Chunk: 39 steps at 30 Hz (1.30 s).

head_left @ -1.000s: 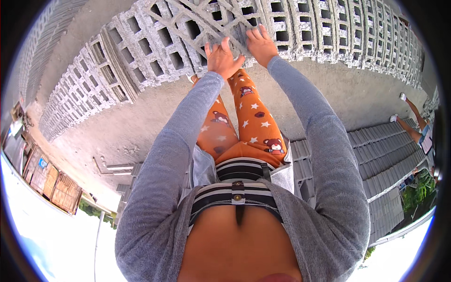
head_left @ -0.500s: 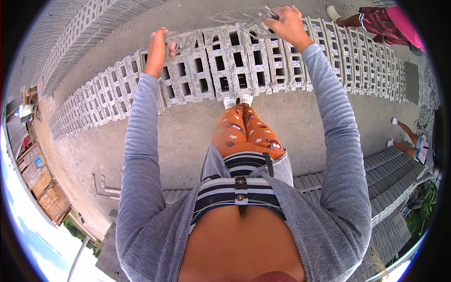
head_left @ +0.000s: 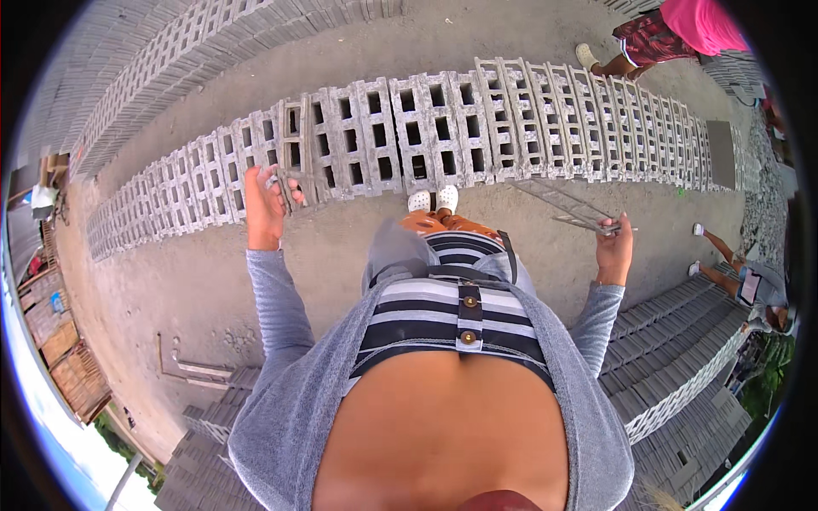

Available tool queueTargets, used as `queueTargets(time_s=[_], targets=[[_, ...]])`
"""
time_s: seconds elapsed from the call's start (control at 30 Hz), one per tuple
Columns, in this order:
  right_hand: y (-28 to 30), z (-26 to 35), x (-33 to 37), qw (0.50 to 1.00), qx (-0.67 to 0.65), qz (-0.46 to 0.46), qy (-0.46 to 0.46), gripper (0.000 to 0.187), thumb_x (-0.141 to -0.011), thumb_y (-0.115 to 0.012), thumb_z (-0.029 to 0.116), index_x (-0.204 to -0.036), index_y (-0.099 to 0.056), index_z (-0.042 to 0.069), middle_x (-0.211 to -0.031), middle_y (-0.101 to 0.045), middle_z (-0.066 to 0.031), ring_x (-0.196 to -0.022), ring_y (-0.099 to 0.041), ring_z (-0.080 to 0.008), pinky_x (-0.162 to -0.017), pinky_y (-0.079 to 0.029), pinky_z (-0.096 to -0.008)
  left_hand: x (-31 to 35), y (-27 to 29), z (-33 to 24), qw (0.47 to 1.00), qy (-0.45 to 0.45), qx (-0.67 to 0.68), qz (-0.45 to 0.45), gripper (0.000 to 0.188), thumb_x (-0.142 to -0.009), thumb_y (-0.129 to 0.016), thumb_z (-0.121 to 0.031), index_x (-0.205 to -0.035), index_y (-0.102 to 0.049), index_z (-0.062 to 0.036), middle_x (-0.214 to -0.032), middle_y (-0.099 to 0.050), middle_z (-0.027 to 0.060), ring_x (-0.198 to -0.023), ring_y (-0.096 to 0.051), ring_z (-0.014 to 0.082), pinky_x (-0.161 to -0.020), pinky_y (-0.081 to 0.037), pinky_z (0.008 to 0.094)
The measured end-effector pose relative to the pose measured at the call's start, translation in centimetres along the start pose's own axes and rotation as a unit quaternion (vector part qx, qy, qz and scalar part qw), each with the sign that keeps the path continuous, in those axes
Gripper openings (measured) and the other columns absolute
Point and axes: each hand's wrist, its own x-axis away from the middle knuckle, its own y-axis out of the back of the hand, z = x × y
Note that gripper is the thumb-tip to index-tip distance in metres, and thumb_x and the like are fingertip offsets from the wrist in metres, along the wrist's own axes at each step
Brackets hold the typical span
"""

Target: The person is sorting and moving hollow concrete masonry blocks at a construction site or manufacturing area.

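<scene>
My left hand (head_left: 268, 204) is raised at the near side of a long row of hollow concrete blocks (head_left: 398, 128). Its fingers are closed around the end of a thin grey ladder-shaped frame (head_left: 294, 136), which overlaps the blocks in view. Farther right and nearer my body, my right hand (head_left: 615, 247) pinches one end of another such ladder-shaped frame (head_left: 567, 203). That frame slants away to the left, its far end close to the near edge of the row. Whether the left frame touches the blocks I cannot tell.
A person in a pink top (head_left: 703, 25) stands beyond the row at far right. Another person (head_left: 763, 289) is at the right, near stacked blocks (head_left: 673, 341). More stacks (head_left: 170, 77) line the far left. My white clogs (head_left: 433, 200) stand close to the row.
Both hands have come back toward my body from above the row and moved apart, the right hand much lower and farther right. The ladder-shaped frames came with them.
</scene>
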Motion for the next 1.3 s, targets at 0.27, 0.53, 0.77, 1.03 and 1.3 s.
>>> queueTargets(time_s=[0.27,0.53,0.77,1.03,1.3], targets=[[11.4,-2.0,8.2,0.986,-0.105,-0.125,-0.031,0.045,-0.093,-0.046,0.041,-0.113,-0.055,0.002,-0.107,-0.063,-0.0071,-0.09,-0.056,-0.015,-0.089,-0.035,-0.0296,0.8,2.0,-1.1,0.996,-0.041,0.084,-0.008,0.058,-0.08,-0.047,-0.048,-0.112,-0.042,0.0001,-0.075,-0.053,0.0125,-0.063,-0.055,0.0248,-0.066,-0.05,0.0406],[11.7,2.4,6.6,0.945,-0.223,-0.185,0.154,0.013,-0.091,-0.052,0.016,-0.083,-0.051,0.007,-0.072,-0.055,-0.0035,-0.062,-0.047,-0.0154,-0.064,-0.043,-0.0328,-3.1,-1.4,-2.4,0.997,-0.013,0.071,0.033,0.051,-0.081,-0.047,-0.049,-0.111,-0.048,-0.0085,-0.074,-0.053,0.0093,-0.065,-0.055,0.0245,-0.059,-0.045,0.0352],[-13.0,-2.4,4.9,0.982,0.052,-0.072,0.168,0.028,-0.08,-0.066,0.019,-0.065,-0.044,0.011,-0.058,-0.044,0.0014,-0.054,-0.04,-0.0051,-0.051,-0.031,-0.0225,-6.9,-11.3,-5.7,0.99,-0.064,0.031,0.12,0.053,-0.081,-0.045,-0.049,-0.113,-0.049,-0.0065,-0.077,-0.05,0.0065,-0.062,-0.045,0.0169,-0.056,-0.037,0.0302],[-32.7,-13.1,17.6,0.928,0.148,0.341,0.03,0.021,-0.079,-0.07,0.017,-0.065,-0.055,0.012,-0.058,-0.045,0.0093,-0.053,-0.037,-0.001,-0.049,-0.031,-0.0201,-4.0,-19.0,-7.7,0.985,-0.071,0.05,0.152,0.053,-0.081,-0.043,-0.049,-0.107,-0.048,-0.0033,-0.073,-0.048,0.0062,-0.06,-0.043,0.0175,-0.054,-0.035,0.0306],[-23.7,-7.6,8.4,0.971,0.051,0.191,-0.133,0.026,-0.083,-0.063,0.023,-0.064,-0.046,0.016,-0.049,-0.031,0.0085,-0.041,-0.027,-0.0053,-0.065,-0.045,-0.0286,-2.7,-2.4,-12.3,0.983,-0.164,-0.001,-0.079,0.052,-0.082,-0.04,-0.05,-0.107,-0.05,-0.0053,-0.068,-0.044,0.0046,-0.056,-0.039,0.0162,-0.052,-0.032,0.0299]])
